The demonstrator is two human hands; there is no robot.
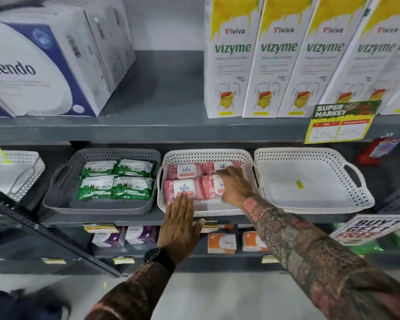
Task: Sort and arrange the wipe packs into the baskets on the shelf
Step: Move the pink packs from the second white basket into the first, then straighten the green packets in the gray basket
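The pink wipe packs (187, 187) are lying in a two-by-two block in the middle white basket (171, 158) on the shelf (148, 130). I'm squaring them: left hand (179, 224) flat, fingers together, nudging the front-left pack; right hand (234, 185) curled over the front-right pack (grip unclear). Next, I judge, filling the empty basket (310, 204) alongside.

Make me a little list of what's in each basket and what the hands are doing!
grey basket: four green wipe packs
middle white basket: four pink wipe packs
right white basket: no packs
left hand: flat, fingertips on front-left pink pack
right hand: resting on the right-hand pink packs
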